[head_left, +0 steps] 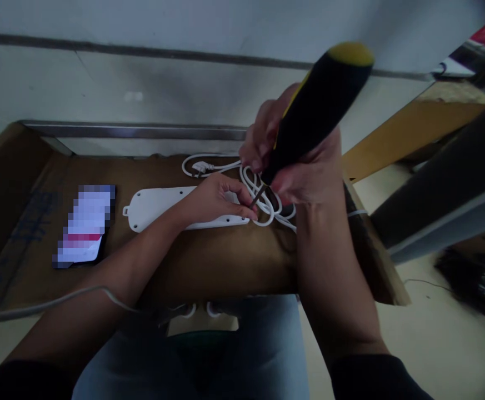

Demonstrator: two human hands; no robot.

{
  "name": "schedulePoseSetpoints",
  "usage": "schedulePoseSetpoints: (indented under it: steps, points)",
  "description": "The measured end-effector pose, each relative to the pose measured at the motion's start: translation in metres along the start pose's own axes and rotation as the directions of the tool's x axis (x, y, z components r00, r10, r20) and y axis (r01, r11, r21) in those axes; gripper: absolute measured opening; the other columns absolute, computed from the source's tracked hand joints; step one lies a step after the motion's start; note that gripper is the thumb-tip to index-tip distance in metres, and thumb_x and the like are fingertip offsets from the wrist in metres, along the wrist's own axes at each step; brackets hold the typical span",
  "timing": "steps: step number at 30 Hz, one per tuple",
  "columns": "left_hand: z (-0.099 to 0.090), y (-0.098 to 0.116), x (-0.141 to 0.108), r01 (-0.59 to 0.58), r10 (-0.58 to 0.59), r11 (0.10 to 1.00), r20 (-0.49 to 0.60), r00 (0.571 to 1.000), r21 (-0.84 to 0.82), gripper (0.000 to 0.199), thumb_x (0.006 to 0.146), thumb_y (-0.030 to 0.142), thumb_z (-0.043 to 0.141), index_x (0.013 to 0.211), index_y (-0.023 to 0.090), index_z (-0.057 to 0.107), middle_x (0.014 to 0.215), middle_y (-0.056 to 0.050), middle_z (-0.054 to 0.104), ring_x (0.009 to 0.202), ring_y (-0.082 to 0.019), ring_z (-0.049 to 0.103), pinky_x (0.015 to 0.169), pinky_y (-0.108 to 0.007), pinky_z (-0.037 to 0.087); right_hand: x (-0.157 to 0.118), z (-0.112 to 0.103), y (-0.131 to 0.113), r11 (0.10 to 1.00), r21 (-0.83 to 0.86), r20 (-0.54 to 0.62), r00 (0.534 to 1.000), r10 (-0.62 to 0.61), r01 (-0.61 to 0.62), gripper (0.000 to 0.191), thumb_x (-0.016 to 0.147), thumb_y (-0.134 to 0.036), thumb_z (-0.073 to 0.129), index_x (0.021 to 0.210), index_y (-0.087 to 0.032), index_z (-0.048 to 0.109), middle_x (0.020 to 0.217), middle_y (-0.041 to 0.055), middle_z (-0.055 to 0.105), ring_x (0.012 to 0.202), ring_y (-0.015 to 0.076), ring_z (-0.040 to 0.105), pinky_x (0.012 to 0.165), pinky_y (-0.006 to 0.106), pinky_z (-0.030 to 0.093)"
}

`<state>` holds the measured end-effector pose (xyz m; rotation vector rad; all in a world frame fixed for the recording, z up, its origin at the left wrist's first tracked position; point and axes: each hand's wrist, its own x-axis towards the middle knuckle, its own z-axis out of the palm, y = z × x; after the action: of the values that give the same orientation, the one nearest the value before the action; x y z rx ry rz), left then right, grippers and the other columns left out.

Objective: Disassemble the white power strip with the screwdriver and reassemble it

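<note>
My right hand (309, 172) is wrapped around a screwdriver (321, 105) with a thick black and yellow handle. Its thin shaft slants down to the right end of a white power strip (159, 205), which lies with its screw-hole side up. At the shaft's lower end, the thumb and forefinger of my left hand (217, 197) are pinched together around the tip. Whether a small screw sits between those fingertips I cannot tell. My left hand and wrist cover part of the strip. The strip's coiled white cord (263, 214) lies beside and under my right hand.
A cardboard tray (225, 255) with raised side walls holds the strip. On its left lies a phone (86, 222) with a lit screen. Behind the cord coil is a white plug (203, 168). A thin pale cable (50, 303) passes over my left forearm. A grey post (442, 172) stands at right.
</note>
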<state>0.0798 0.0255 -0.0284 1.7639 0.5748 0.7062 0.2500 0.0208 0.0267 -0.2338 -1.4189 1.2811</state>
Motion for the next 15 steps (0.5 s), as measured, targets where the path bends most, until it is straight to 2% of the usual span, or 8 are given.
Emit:
schedulePoseSetpoints:
  steps: [2,4,7,9,11,13,15]
  points:
    - [0.001,-0.001,0.0,-0.012,0.012,1.0,0.001,1.0,0.005,0.02,0.073,0.031,0.093,0.074,0.015,0.079,0.08,-0.004,0.08,0.081,-0.017,0.074,0.082,-0.029,0.058,-0.001,0.002,-0.001,0.998,-0.065,-0.028,1.0,0.006,-0.008,0.039,0.055,-0.023,0.099,0.086,-0.028,0.076,0.076,-0.0066,0.068,0.064,0.012,0.062,0.064,0.026,0.058]
    - [0.001,-0.003,0.001,-0.016,0.016,1.0,-0.006,1.0,0.012,0.021,0.072,0.031,0.093,0.074,0.015,0.079,0.079,-0.004,0.08,0.08,-0.017,0.074,0.081,-0.029,0.058,-0.003,0.002,-0.004,0.998,-0.06,-0.06,0.998,0.03,-0.033,0.035,0.058,-0.027,0.099,0.088,-0.027,0.081,0.081,-0.005,0.072,0.065,0.0121,0.064,0.068,0.026,0.061]
    - [0.001,-0.006,0.0,-0.015,0.016,0.999,-0.013,1.0,0.037,0.023,0.071,0.033,0.094,0.075,0.015,0.08,0.076,-0.004,0.078,0.077,-0.017,0.073,0.076,-0.027,0.057,-0.007,0.002,-0.007,0.996,0.012,0.006,0.996,0.093,-0.093,0.035,0.063,-0.036,0.098,0.091,-0.023,0.082,0.083,-0.002,0.075,0.066,0.0135,0.068,0.07,0.028,0.065]
    - [-0.001,-0.007,-0.001,-0.03,0.03,0.999,0.011,0.999,0.03,0.023,0.073,0.034,0.094,0.079,0.016,0.081,0.08,-0.005,0.079,0.079,-0.017,0.074,0.076,-0.027,0.058,-0.009,0.002,-0.006,0.992,0.052,0.044,0.993,0.113,-0.116,0.041,0.068,-0.038,0.095,0.102,-0.022,0.079,0.08,-0.0029,0.074,0.064,0.0136,0.069,0.069,0.029,0.066]
    - [-0.002,-0.007,-0.002,-0.059,0.059,0.998,0.042,0.997,-0.001,0.021,0.077,0.034,0.091,0.088,0.017,0.084,0.09,-0.006,0.082,0.088,-0.018,0.076,0.083,-0.028,0.06,-0.011,0.001,-0.003,0.992,0.067,0.035,0.994,0.101,-0.103,0.051,0.072,-0.043,0.092,0.113,-0.022,0.071,0.076,-0.0058,0.072,0.067,0.0132,0.071,0.069,0.028,0.065]
    - [-0.004,-0.007,-0.002,-0.083,0.085,0.996,0.068,0.994,-0.031,0.02,0.081,0.034,0.088,0.094,0.019,0.085,0.097,-0.007,0.083,0.096,-0.02,0.077,0.092,-0.031,0.06,-0.012,-0.001,0.002,0.993,0.07,-0.001,0.996,0.095,-0.094,0.056,0.072,-0.048,0.091,0.113,-0.022,0.064,0.075,-0.0073,0.07,0.077,0.0143,0.074,0.072,0.028,0.064]
    - [-0.005,-0.006,-0.002,-0.069,0.073,0.996,0.078,0.994,-0.052,0.018,0.082,0.035,0.087,0.092,0.02,0.085,0.097,-0.007,0.083,0.096,-0.02,0.078,0.094,-0.031,0.06,-0.011,-0.005,0.008,0.991,0.079,-0.009,0.994,0.107,-0.106,0.051,0.074,-0.048,0.09,0.106,-0.021,0.061,0.078,-0.0062,0.07,0.089,0.0157,0.075,0.078,0.029,0.063]
